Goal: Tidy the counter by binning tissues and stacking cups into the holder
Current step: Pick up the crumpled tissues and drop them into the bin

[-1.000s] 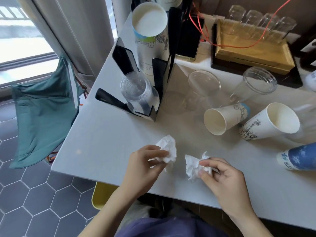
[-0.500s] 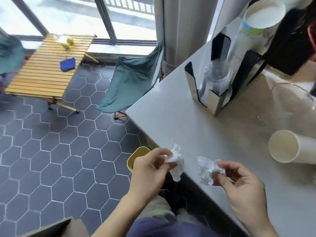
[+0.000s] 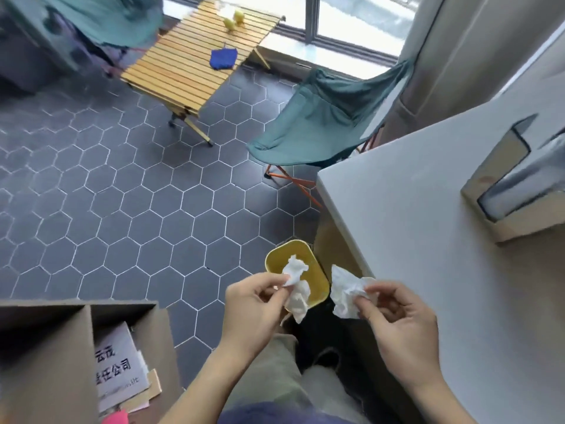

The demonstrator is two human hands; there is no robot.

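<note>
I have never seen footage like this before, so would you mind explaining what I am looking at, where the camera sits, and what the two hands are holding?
There is no machine here: a person wears one wide-angle camera on the head, looking forward and down, so you see that person's own bare hands from above.

The left hand pinches a crumpled white tissue, and the right hand pinches a second crumpled white tissue.

Below them on the dark hexagon-tiled floor stands a small yellow bin. The left tissue appears to hang over its opening; the right one is beside it, near the edge of the pale grey counter.

On the counter, at the right edge of the picture, you see part of a metal cup holder. It is blurred, so I cannot tell what it holds.
</note>
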